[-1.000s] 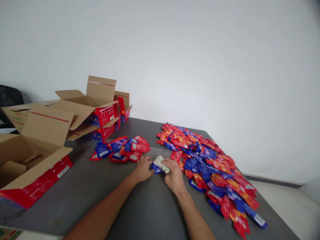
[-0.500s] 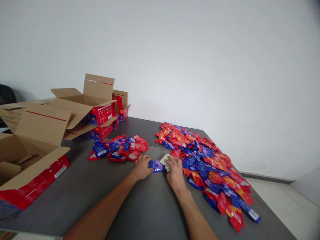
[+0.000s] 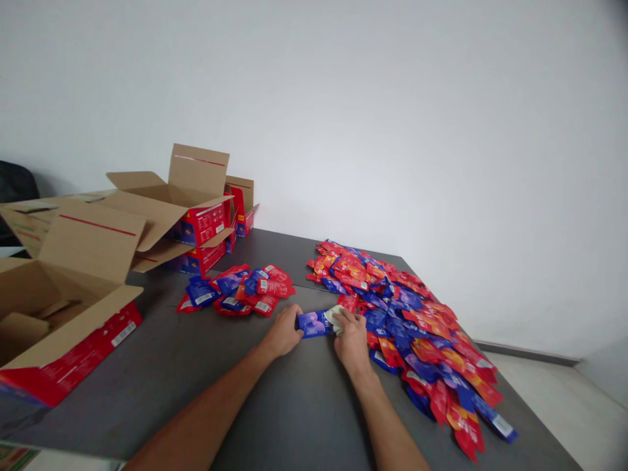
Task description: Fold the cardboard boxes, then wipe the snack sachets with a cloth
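A blue and purple packet (image 3: 313, 324) is stretched between my two hands over the dark table. My left hand (image 3: 284, 330) pinches its left end, thumb on the near side. At the packet's right end my right hand (image 3: 351, 337) has its fingers closed on a pale crumpled cloth (image 3: 334, 318), which lies against the packet's face. Just beyond my left hand is a small heap of red and blue packets (image 3: 245, 288). A much larger heap of red, orange and blue packets (image 3: 397, 314) spreads to the right of my right hand.
An open cardboard box (image 3: 88, 353) with red printed sides stands at the left front. Behind it are stacked open boxes (image 3: 196, 226) and another box (image 3: 245, 209) near the white wall (image 3: 373, 131). The dark table (image 3: 299, 405) ends at the right above a pale floor.
My right hand and the cloth have shifted slightly right along the packet, so more of its printed face shows. The packet looks more tilted up. The view has turned a little left.
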